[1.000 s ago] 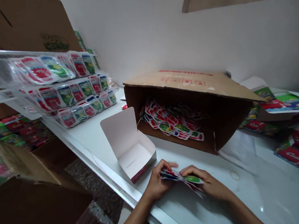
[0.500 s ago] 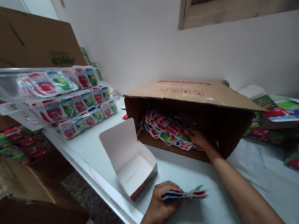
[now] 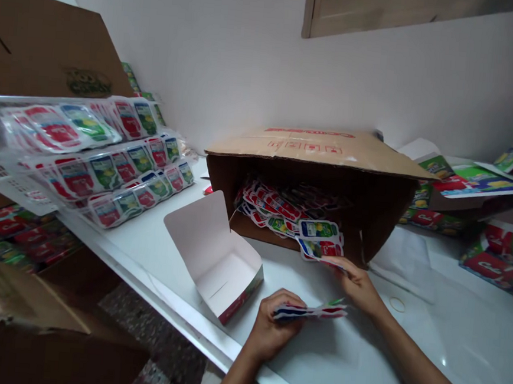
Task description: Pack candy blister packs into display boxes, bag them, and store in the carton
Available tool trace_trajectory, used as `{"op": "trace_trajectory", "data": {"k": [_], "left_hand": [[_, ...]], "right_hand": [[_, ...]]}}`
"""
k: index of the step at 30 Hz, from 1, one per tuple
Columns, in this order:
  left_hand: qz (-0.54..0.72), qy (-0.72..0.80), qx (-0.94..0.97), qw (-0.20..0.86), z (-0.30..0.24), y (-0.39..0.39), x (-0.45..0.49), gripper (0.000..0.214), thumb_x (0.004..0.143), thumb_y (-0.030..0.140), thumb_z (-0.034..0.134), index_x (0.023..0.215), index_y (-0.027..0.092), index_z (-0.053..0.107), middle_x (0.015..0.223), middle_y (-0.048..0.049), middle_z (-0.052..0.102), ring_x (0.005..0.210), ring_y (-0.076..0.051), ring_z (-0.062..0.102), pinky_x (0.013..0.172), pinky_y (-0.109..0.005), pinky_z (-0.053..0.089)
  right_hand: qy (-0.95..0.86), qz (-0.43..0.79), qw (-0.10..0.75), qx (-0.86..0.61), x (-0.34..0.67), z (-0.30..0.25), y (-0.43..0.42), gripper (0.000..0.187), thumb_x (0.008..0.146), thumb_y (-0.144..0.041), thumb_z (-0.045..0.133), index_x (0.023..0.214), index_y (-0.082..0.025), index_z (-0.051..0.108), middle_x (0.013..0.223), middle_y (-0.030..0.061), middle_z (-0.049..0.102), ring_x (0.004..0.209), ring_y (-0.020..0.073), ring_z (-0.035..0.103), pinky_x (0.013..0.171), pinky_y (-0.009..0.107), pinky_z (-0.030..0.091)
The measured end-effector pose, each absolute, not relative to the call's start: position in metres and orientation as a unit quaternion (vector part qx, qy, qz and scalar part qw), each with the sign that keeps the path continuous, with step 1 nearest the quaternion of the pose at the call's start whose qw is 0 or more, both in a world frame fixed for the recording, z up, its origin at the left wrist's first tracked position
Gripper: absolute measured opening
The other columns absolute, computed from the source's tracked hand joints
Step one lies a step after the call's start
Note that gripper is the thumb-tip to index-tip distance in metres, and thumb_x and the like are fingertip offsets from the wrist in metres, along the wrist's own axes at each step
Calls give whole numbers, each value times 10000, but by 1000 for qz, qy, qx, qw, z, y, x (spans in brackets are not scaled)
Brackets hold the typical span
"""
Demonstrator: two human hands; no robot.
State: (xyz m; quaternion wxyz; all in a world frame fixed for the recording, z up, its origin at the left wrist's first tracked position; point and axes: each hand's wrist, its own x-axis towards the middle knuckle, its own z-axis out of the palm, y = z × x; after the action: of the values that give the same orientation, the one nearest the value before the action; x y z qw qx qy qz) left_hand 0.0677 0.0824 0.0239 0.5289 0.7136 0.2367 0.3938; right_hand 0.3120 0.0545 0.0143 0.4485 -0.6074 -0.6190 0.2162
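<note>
My left hand (image 3: 272,326) is closed around a thin stack of colourful sachets (image 3: 312,310), held flat just above the white table (image 3: 404,345). My right hand (image 3: 356,282) grips a few more sachets (image 3: 321,238) by their lower edge, in front of the mouth of a brown cardboard box (image 3: 322,147) lying on its side. Inside that box lies a heap of red, green and blue sachets (image 3: 273,205). An open white carton (image 3: 216,254) with its lid up stands just left of my left hand.
Clear trays filled with sachets (image 3: 86,155) are stacked at the left over the table edge. Large brown boxes (image 3: 50,40) stand behind and below them. Printed flat cartons (image 3: 475,179) pile up at the right. A rubber band (image 3: 397,303) lies on the table.
My right hand went from the stack into the box, and has now come back out holding a few sachets. My left hand kept hold of its stack.
</note>
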Motion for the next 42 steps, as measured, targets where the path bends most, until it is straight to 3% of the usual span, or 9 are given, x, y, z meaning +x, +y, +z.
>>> {"op": "trace_trajectory", "data": {"k": [4, 9, 14, 21, 28, 32, 35, 38, 42], "left_hand": [[433, 256, 712, 490, 15, 80, 66, 208, 701, 140, 707, 899, 198, 681, 1492, -99, 375, 1359, -323, 379, 1092, -497, 340], [419, 245, 643, 592, 14, 81, 66, 808, 667, 111, 746, 1366, 254, 367, 1181, -112, 629, 940, -212, 648, 811, -367, 538], [402, 203, 736, 506, 23, 86, 67, 163, 661, 150, 764, 782, 170, 656, 860, -60, 710, 983, -253, 655, 1075, -485, 355], [366, 192, 659, 628, 27, 79, 67, 139, 739, 139, 673, 856, 154, 598, 925, -121, 741, 823, -226, 707, 751, -330, 543], [423, 262, 719, 486, 18, 84, 64, 230, 649, 77, 712, 826, 184, 611, 1513, -94, 333, 1366, -326, 378, 1139, -503, 258], [420, 259, 632, 597, 16, 81, 65, 616, 669, 89, 726, 1178, 256, 423, 1363, -128, 491, 1085, -237, 619, 912, -398, 505], [400, 267, 605, 635, 18, 81, 65, 859, 672, 91, 727, 1372, 271, 261, 1021, -39, 634, 763, -140, 648, 723, -278, 530], [403, 228, 662, 590, 21, 84, 62, 504, 656, 139, 750, 1126, 188, 577, 879, -26, 647, 825, -173, 647, 869, -332, 505], [366, 208, 680, 601, 26, 84, 59, 282, 680, 176, 736, 940, 157, 629, 1001, -98, 695, 960, -243, 658, 884, -343, 508]], "right_hand": [[-615, 410, 408, -536, 293, 36, 17, 378, 949, -428, 415, 1102, -223, 693, 1146, 94, 676, 1060, 253, 614, 933, 381, 458], [-624, 523, 365, -453, 296, 41, 8, 574, 953, -550, 292, 1132, -176, 688, 1098, 129, 693, 1005, 282, 646, 916, 420, 479], [-660, 176, 329, -652, 330, 19, 69, 597, 865, -509, 517, 1370, -190, 514, 1418, 149, 497, 1309, 324, 440, 1094, 498, 325], [-722, 29, 199, -662, 342, 1, 107, 556, 798, -129, 466, 1346, -176, 549, 1473, 138, 434, 1342, 308, 401, 1095, 525, 304], [-629, 439, 364, -529, 291, 40, 28, 430, 956, -406, 415, 1286, -204, 603, 1138, 84, 687, 1016, 257, 641, 910, 394, 492], [-653, 534, 329, -424, 287, 55, 12, 534, 955, -564, 351, 1238, -218, 644, 1136, 80, 687, 1060, 260, 624, 965, 380, 454], [-684, 458, 319, -470, 309, 53, 39, 606, 973, -571, 228, 1237, -215, 641, 1180, 87, 677, 1091, 252, 616, 983, 391, 449], [-665, 177, 344, -639, 342, 43, 90, 460, 921, -444, 431, 1270, -204, 612, 1273, 102, 627, 1209, 282, 536, 1055, 439, 382], [-635, 88, 350, -683, 378, 29, 146, 432, 826, -319, 553, 1211, -146, 651, 1341, 164, 567, 1319, 358, 409, 1124, 510, 251]]}}
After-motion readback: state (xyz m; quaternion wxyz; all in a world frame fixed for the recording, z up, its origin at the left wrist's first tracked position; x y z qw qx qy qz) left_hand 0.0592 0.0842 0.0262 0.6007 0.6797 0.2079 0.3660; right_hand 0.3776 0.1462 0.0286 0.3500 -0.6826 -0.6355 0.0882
